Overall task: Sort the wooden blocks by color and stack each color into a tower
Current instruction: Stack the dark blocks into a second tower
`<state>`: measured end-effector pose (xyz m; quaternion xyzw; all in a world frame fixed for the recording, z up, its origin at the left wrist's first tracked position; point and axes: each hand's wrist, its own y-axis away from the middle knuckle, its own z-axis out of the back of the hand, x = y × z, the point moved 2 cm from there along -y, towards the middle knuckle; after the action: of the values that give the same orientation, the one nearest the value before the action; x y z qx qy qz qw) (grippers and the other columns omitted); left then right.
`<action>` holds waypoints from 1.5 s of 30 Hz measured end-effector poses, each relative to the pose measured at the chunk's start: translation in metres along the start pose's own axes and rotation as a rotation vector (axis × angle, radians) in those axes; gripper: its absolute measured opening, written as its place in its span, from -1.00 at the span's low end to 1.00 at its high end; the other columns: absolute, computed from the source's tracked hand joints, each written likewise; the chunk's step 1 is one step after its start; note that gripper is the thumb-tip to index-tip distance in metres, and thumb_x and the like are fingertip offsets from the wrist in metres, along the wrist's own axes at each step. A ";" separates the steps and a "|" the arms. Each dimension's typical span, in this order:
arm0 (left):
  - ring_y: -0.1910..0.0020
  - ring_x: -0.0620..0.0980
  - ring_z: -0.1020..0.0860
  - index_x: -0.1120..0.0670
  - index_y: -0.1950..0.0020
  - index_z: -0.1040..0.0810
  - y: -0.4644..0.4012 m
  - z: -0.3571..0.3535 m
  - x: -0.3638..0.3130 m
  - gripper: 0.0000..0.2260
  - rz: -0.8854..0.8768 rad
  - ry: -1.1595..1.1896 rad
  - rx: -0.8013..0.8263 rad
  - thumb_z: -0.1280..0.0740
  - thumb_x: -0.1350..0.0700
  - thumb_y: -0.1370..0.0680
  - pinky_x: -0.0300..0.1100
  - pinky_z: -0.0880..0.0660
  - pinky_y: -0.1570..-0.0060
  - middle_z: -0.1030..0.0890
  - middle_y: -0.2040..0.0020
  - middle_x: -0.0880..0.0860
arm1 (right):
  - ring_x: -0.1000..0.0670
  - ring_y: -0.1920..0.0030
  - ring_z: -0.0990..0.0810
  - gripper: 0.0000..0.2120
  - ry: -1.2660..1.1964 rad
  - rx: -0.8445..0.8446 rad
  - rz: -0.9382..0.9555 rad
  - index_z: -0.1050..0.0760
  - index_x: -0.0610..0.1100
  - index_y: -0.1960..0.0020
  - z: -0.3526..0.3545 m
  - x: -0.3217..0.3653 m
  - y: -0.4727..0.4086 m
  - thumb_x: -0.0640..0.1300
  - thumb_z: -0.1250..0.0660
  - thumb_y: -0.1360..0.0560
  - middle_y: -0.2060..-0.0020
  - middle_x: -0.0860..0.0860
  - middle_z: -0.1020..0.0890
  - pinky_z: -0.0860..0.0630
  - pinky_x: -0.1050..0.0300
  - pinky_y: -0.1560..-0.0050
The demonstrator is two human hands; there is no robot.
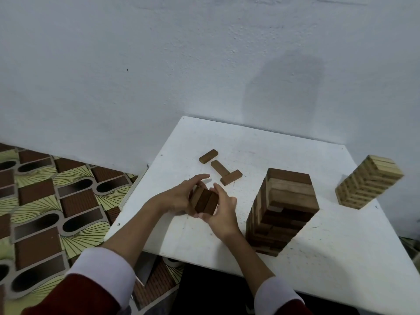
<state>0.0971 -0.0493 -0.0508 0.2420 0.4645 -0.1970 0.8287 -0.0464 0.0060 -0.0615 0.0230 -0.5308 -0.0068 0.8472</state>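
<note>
1. The patterned floor (45,201) fills the lower left of the frame, brown and pale green shapes running under the table edge.
2. The left hand (179,196) sits just left of centre, fingers curled around the left side of a bundle of dark blocks (204,201), forefinger stretched over its top.
3. The right hand (221,210) grips the bundle's right side, thumb at the near end; the bundle is three dark brown blocks pressed side by side, held between both hands just above the white table (318,258).
4. Above the hands, three loose brown blocks (219,167) lie flat on the table, two of them touching in a T shape.
5. Right of centre stands the dark tower (281,212), many layers high, mixed dark and mid-brown wood.
6. At the right edge stands the light tower (368,181) of pale blocks, well apart from the dark one.
</note>
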 end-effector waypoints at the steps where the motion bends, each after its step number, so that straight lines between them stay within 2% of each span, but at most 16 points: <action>1: -0.03 -0.14 -0.45 -0.10 -0.45 -0.18 0.001 0.000 -0.001 -0.12 0.000 0.002 -0.002 -0.50 0.43 -0.31 -0.32 -0.54 0.18 -0.38 -0.11 -0.08 | -0.01 -0.23 -0.33 -0.20 0.000 0.007 -0.015 -0.17 -0.05 -0.46 0.000 0.000 0.001 -0.31 -0.47 -0.35 0.05 0.26 -0.23 -0.32 0.31 -0.20; 4: 0.00 -0.16 -0.46 -0.08 -0.44 -0.19 0.002 0.000 -0.002 -0.14 -0.003 0.016 -0.018 -0.48 0.45 -0.30 -0.33 -0.55 0.21 -0.39 -0.09 -0.08 | 0.05 -0.10 -0.39 -0.22 0.006 0.015 -0.049 -0.18 -0.03 -0.46 0.001 0.002 0.002 -0.31 -0.46 -0.36 -0.02 0.11 -0.25 -0.37 0.40 -0.07; 6: 0.00 -0.16 -0.46 -0.07 -0.44 -0.18 0.004 0.000 -0.003 -0.13 -0.021 -0.018 -0.042 -0.50 0.43 -0.29 -0.35 -0.53 0.18 -0.40 -0.09 -0.07 | 0.09 -0.05 -0.38 -0.20 0.013 0.020 -0.058 -0.16 -0.02 -0.47 -0.001 0.004 0.003 -0.32 -0.45 -0.36 -0.08 0.02 -0.24 -0.45 0.30 -0.11; 10: 0.11 -0.11 -0.48 -0.10 -0.42 -0.20 0.012 0.005 -0.008 -0.11 -0.070 -0.104 -0.157 -0.57 0.32 -0.25 -0.40 -0.48 0.13 -0.46 -0.11 -0.11 | 0.00 -0.20 -0.32 -0.20 0.038 0.009 -0.011 -0.13 0.01 -0.47 -0.004 0.020 0.006 -0.37 -0.41 -0.37 -0.06 0.07 -0.20 -0.45 0.15 -0.23; 13: 0.20 -0.10 -0.44 -0.15 -0.40 -0.21 0.024 0.021 -0.024 -0.10 -0.132 -0.092 -0.224 -0.59 0.30 -0.23 -0.43 -0.41 0.13 -0.49 -0.13 -0.10 | -0.02 -0.29 -0.21 -0.24 0.076 -0.012 0.115 -0.12 -0.03 -0.47 -0.002 0.045 0.010 -0.41 -0.33 -0.39 -0.06 0.16 -0.16 -0.37 0.09 -0.31; 15: 0.18 -0.03 -0.42 -0.16 -0.42 -0.19 0.034 0.034 -0.040 -0.07 -0.171 -0.092 -0.265 -0.57 0.33 -0.22 -0.40 -0.39 0.10 -0.50 -0.14 -0.14 | -0.02 -0.33 -0.13 -0.27 0.143 -0.065 0.232 -0.09 -0.09 -0.49 0.001 0.068 0.012 -0.44 -0.26 -0.42 -0.18 0.12 -0.22 -0.26 0.14 -0.36; 19: 0.12 0.03 -0.41 -0.16 -0.45 -0.17 0.057 0.056 -0.089 -0.02 -0.302 -0.136 -0.378 -0.59 0.31 -0.20 -0.29 -0.42 0.04 -0.49 -0.14 -0.25 | -0.04 -0.18 -0.19 -0.28 0.270 -0.242 0.419 -0.11 -0.15 -0.48 0.015 0.119 0.018 -0.44 -0.23 -0.38 -0.33 -0.04 -0.32 -0.28 0.10 -0.23; 23: 0.12 0.06 -0.38 -0.14 -0.46 -0.18 0.073 0.062 -0.136 -0.04 -0.425 -0.128 -0.465 -0.58 0.29 -0.20 -0.23 -0.41 0.03 -0.49 -0.14 -0.23 | 0.08 -0.02 -0.09 -0.24 0.319 -0.336 0.554 -0.14 -0.16 -0.48 0.044 0.153 0.029 -0.48 -0.22 -0.32 -0.30 -0.05 -0.36 -0.14 0.32 -0.02; 25: 0.12 0.06 -0.38 -0.14 -0.46 -0.18 0.076 0.058 -0.155 -0.05 -0.473 -0.135 -0.486 -0.59 0.22 -0.20 -0.24 -0.40 0.03 -0.50 -0.15 -0.20 | 0.09 0.00 -0.11 -0.24 0.363 -0.352 0.617 -0.18 -0.18 -0.45 0.066 0.162 0.035 -0.47 -0.30 -0.31 -0.27 -0.07 -0.39 -0.09 0.43 -0.04; 29: -0.05 -0.04 -0.41 -0.20 -0.43 -0.18 0.070 0.032 -0.185 -0.06 -0.523 -0.205 -0.513 -0.61 0.15 -0.19 -0.36 -0.34 -0.09 -0.51 -0.16 -0.19 | 0.08 -0.10 -0.19 -0.19 0.316 -0.190 0.561 -0.17 -0.08 -0.46 0.122 0.164 0.049 -0.32 -0.46 -0.32 -0.21 0.07 -0.39 -0.19 0.51 -0.08; 32: -0.24 -0.20 -0.36 -0.22 -0.40 -0.15 0.059 0.008 -0.200 -0.06 -0.537 -0.229 -0.495 -0.62 0.16 -0.21 -0.54 -0.22 -0.15 -0.50 -0.17 -0.15 | 0.04 -0.17 -0.27 -0.19 0.372 -0.156 0.514 -0.24 -0.01 -0.43 0.162 0.157 0.060 -0.20 -0.53 -0.27 -0.21 0.12 -0.45 -0.30 0.20 -0.22; 34: -0.23 -0.35 -0.32 -0.31 -0.37 -0.12 0.050 -0.008 -0.205 -0.07 -0.508 -0.203 -0.436 -0.61 0.12 -0.22 -0.52 -0.26 -0.13 -0.47 -0.16 -0.17 | 0.08 -0.22 -0.26 -0.19 0.418 -0.127 0.442 -0.27 0.06 -0.41 0.182 0.149 0.067 -0.14 -0.54 -0.25 -0.19 0.19 -0.46 -0.27 0.10 -0.29; 37: -0.22 -0.33 -0.37 -0.37 -0.41 -0.06 0.036 -0.031 -0.210 -0.01 -0.447 -0.228 -0.362 -0.59 -0.10 -0.14 -0.18 -0.43 -0.15 -0.47 -0.15 -0.23 | 0.19 -0.27 -0.27 -0.19 0.404 -0.052 0.355 -0.26 0.18 -0.37 0.208 0.130 0.073 -0.12 -0.55 -0.24 -0.17 0.27 -0.47 -0.21 0.40 -0.23; 39: -0.20 -0.25 -0.41 -0.40 -0.42 0.00 0.032 -0.039 -0.213 0.03 -0.414 -0.265 -0.327 -0.54 -0.19 -0.10 0.00 -0.43 -0.18 -0.48 -0.13 -0.26 | 0.24 -0.28 -0.32 -0.22 0.348 -0.012 0.314 -0.28 0.21 -0.33 0.217 0.119 0.075 -0.12 -0.56 -0.24 -0.17 0.28 -0.48 -0.23 0.42 -0.20; 43: -0.16 -0.28 -0.38 -0.31 -0.48 0.05 0.030 -0.044 -0.214 0.06 -0.388 -0.322 -0.232 -0.61 -0.04 -0.21 -0.18 -0.36 -0.24 -0.48 -0.14 -0.21 | 0.37 -0.21 -0.37 -0.26 0.259 0.043 0.277 -0.30 0.23 -0.27 0.220 0.103 0.075 -0.15 -0.57 -0.25 -0.14 0.27 -0.52 -0.26 0.50 -0.13; 45: -0.16 -0.29 -0.36 -0.38 -0.44 0.06 0.031 -0.045 -0.213 0.04 -0.368 -0.346 -0.207 -0.59 -0.08 -0.21 -0.13 -0.38 -0.22 -0.47 -0.14 -0.23 | 0.40 -0.21 -0.36 -0.26 0.256 0.058 0.275 -0.29 0.23 -0.28 0.219 0.098 0.075 -0.15 -0.56 -0.25 -0.14 0.28 -0.52 -0.22 0.61 -0.09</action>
<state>-0.0207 0.0232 0.1199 0.0304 0.3700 -0.3340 0.8664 -0.2017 0.0701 0.1253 -0.0246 -0.4167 0.1274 0.8997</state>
